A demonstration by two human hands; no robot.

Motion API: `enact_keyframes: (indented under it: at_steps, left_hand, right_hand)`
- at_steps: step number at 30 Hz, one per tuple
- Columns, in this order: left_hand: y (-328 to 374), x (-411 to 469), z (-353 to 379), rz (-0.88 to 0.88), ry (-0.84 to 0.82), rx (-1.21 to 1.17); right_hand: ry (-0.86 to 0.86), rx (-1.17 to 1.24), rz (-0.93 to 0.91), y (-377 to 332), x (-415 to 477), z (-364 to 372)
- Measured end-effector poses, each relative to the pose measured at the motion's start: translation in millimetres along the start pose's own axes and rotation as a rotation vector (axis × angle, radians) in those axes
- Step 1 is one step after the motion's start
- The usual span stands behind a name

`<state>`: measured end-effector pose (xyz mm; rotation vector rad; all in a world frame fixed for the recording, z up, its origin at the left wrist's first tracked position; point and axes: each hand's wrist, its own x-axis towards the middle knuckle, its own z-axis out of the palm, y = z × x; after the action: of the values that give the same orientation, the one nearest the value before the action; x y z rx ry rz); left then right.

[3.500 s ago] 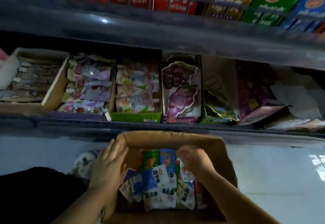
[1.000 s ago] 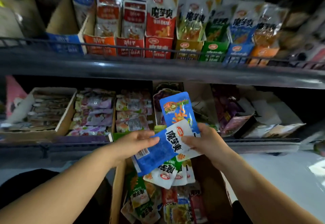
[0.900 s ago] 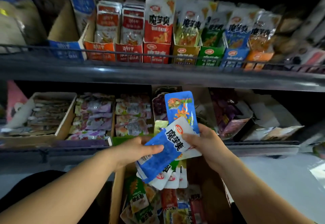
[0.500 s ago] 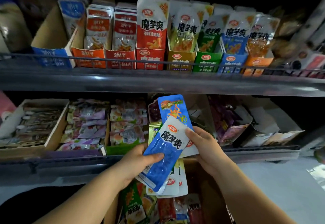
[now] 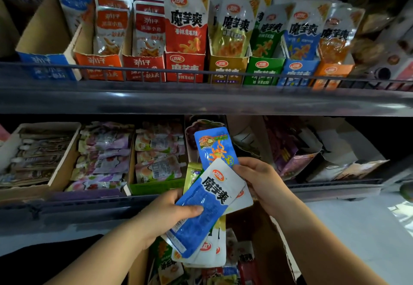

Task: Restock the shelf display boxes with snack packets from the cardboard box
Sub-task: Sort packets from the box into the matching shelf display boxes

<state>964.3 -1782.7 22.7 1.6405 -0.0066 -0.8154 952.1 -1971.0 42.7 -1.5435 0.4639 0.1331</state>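
Cardboard box (image 5: pixel 276 253) at bottom edge; loose snack packets (image 5: pixel 199 273) inside, mixed colours.
Above box, both hands hold fanned stack.
Left hand (image 5: pixel 165 214): thumb pressed on front blue packet (image 5: pixel 206 206), fingers curled behind stack.
Front blue packet tilted; label 魔芋爽, red 卫龙 logo.
Right hand (image 5: pixel 260 180): fingers curled round stack's right edge.
Second blue packet (image 5: pixel 215 148) upright behind the first.
Lower shelf: green display box (image 5: pixel 156 188), pouches lying flat, barcodes showing; hands and stack hide part of it.
Upper shelf: wire rail (image 5: pixel 201 75) crosses box fronts.
Blue display box (image 5: pixel 297 72) between green and orange boxes; packets read 魔芋爽.
Far-left boxes read 劲仔.

blue snack packets (image 5: pixel 201 215), fanned, above cardboard box (image 5: pixel 263 246)
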Motion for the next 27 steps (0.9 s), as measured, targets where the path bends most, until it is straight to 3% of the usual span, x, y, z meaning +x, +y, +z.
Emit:
enact_keyframes:
  at_steps: [3, 7, 10, 16, 20, 23, 27]
  left_hand:
    - [-4, -3, 1, -0.033, -0.026, -0.036]
    - [-4, -4, -3, -0.045, 0.007, -0.07]
    - [-1, -4, -7, -0.033, 0.068, -0.096]
    - [1, -1, -14, -0.034, 0.126, -0.114]
    - [1, -3, -13, -0.055, 0.065, -0.137]
    - [0, -3, -12, -0.06, 0.032, -0.151]
    - [-2, -3, -8, -0.048, 0.021, -0.173]
  right_hand:
    - [0.041, 0.031, -0.035, -1, 0, 0]
    - [0.234, 0.152, -0.071, -7, 0, -10]
    - [0.25, 0.166, -0.09, -15, -3, -25]
    - [0.04, -0.285, -0.194, -32, -15, -41]
    - [-0.156, -0.626, -0.174, -31, -20, -37]
    - [-0.201, -0.949, -0.189, -21, -15, -27]
    - [-0.219, -1.195, -0.326, -17, -16, -17]
